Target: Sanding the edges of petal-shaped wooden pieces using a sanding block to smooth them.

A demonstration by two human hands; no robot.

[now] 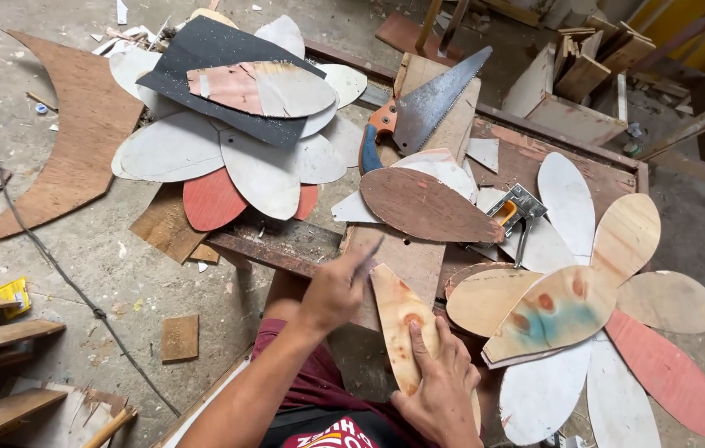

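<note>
A pale, petal-shaped plywood piece (406, 328) with reddish knots lay at the table's (402, 257) near edge. The right hand (442, 390) pressed flat on it, fingers spread. The left hand (337, 290) pinched a thin pencil-like tool (368, 255) at the piece's top end.

One hand saw (419, 112), one staple gun (517, 209) — two hands (336, 290) (439, 390), one petal-shaped board (398, 319) held.
</note>
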